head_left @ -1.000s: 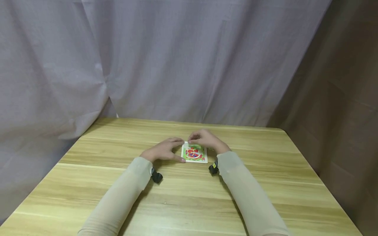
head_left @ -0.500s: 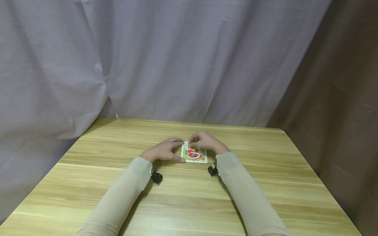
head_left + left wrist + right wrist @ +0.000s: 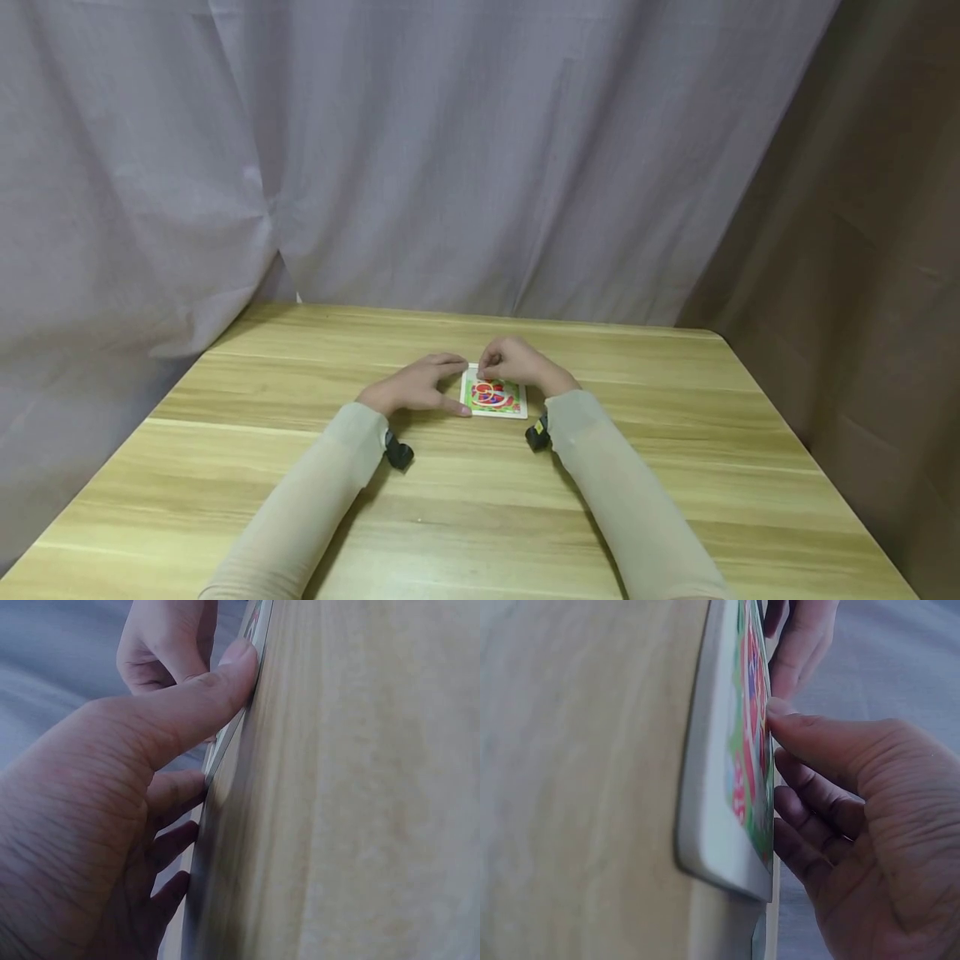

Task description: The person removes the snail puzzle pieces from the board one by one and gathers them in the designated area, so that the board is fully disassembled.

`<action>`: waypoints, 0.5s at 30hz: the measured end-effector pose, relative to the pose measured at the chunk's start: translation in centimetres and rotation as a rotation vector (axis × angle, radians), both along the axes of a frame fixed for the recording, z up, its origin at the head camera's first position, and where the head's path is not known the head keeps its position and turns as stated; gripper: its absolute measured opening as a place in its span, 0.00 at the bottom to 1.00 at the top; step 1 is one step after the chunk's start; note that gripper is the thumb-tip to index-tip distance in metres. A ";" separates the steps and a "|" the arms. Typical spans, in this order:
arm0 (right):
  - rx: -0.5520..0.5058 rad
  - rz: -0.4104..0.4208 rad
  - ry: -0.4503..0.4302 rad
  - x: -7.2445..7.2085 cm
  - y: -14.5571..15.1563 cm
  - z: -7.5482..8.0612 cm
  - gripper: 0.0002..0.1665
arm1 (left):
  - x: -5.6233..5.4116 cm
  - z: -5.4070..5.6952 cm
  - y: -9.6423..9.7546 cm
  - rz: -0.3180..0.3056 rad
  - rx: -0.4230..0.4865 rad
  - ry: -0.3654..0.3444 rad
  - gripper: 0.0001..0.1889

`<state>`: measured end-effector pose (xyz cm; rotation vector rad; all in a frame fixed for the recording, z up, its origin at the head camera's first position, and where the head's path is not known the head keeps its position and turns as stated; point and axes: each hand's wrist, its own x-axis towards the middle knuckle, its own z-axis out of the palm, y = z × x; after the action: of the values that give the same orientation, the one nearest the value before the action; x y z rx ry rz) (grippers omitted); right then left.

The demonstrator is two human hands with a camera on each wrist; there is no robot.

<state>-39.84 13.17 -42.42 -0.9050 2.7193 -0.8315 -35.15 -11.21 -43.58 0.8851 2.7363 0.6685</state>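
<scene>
A thin square board [image 3: 501, 398] with a white border and a red, green and purple picture lies on the table. My left hand [image 3: 414, 387] spans its left side, thumb at the near corner and fingertips at the far one. The left wrist view shows that thumb [image 3: 236, 664] resting along the board's edge. From the far right, my right hand [image 3: 519, 363] reaches over the board with fingers curled and thumb close to the index finger. In the right wrist view its fingertips [image 3: 780, 709] are right at the picture; I cannot tell whether they pinch something.
The wood-grain table [image 3: 450, 517] extends around the board on all sides. Beyond its far edge hangs a grey curtain [image 3: 450, 167], and a darker brown cloth [image 3: 862, 250] hangs at the right. Small black devices [image 3: 538, 435] sit at both wrists.
My right hand's fingertips have slid from the board's far edge a short way toward me over the picture. The left hand and the board have stayed in place.
</scene>
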 end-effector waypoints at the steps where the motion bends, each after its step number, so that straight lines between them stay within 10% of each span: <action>1: 0.000 -0.001 0.001 0.0 0.0 0.0 0.04 | 0.0 0.0 0.0 0.002 -0.004 -0.002 0.53; 15: -0.059 -0.042 -0.036 0.3 0.1 0.0 0.06 | -0.1 -0.2 0.0 0.009 0.000 -0.012 0.53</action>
<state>-39.54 13.24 -42.44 -0.8389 2.7049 -0.9307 -35.24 -11.21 -43.77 0.8663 2.7319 0.6725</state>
